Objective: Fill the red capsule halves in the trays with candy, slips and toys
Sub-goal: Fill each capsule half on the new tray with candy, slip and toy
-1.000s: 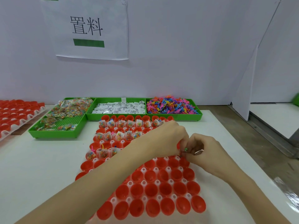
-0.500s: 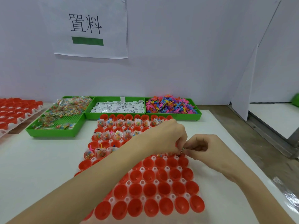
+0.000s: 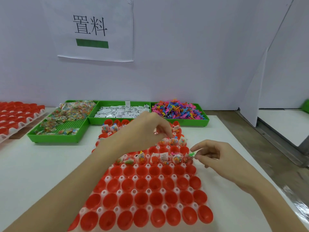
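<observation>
A small green toy (image 3: 192, 154) is pinched in the right hand (image 3: 215, 156) beside the red capsule halves (image 3: 188, 160), while something unclear is pinched by the left hand (image 3: 147, 129); it could be dropped beside the crowded cup if released off-centre.

The round red capsule halves (image 3: 155, 184) are smooth glossy plastic, sitting in a translucent white plastic tray (image 3: 148, 178) that's a bit shiny too. Far bins (image 3: 55, 136) are bright green moulded plastic, the left one with a gridded floor. Candy packets (image 3: 73, 111) look like crinkly clear film. White slips (image 3: 120, 112) and the wall sign (image 3: 93, 29) are matt paper. Tabletop (image 3: 33, 164) is plain matt white.
</observation>
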The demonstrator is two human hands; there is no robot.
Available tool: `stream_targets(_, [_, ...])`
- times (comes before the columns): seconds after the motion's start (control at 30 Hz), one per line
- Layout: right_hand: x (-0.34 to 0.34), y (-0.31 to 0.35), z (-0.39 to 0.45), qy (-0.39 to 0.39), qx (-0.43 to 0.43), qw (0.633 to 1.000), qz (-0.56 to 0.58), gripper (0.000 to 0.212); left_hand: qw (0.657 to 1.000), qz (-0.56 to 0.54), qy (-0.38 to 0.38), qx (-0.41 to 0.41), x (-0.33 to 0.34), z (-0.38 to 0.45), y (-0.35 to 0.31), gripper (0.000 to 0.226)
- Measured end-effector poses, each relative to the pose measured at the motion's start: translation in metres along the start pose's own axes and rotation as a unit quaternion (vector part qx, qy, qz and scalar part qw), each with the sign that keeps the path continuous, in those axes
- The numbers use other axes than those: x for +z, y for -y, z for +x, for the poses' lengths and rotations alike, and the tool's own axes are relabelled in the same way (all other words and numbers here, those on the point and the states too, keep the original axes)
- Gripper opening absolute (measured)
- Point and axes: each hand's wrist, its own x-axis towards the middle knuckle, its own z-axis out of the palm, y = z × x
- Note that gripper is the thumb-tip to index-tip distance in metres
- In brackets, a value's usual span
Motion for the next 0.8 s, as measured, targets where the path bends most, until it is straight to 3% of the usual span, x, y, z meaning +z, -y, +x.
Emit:
stream_targets(0.17, [0.006,0.003,0.001,-0.012,-0.033,0.999,-0.007,0.011,0.993,0.0,-0.107,-0.05,-0.014,-0.045,0.028,0.017])
stream_targets(0.3, [0.017,0.001,0.006,-0.026,-0.031,0.999,-0.037,0.012,0.982,-0.007,-0.178,-0.067,-0.017,-0.081,0.042,0.019])
stream_targets(0.5, [0.025,-0.001,0.015,-0.032,0.004,0.999,-0.043,0.019,0.966,-0.037,-0.237,-0.098,-0.021,-0.108,0.064,0.025])
stream_targets(0.8, [0.011,0.004,0.012,0.021,0.035,0.998,0.041,0.02,0.944,-0.04,-0.287,-0.159,-0.04,-0.134,0.109,0.031])
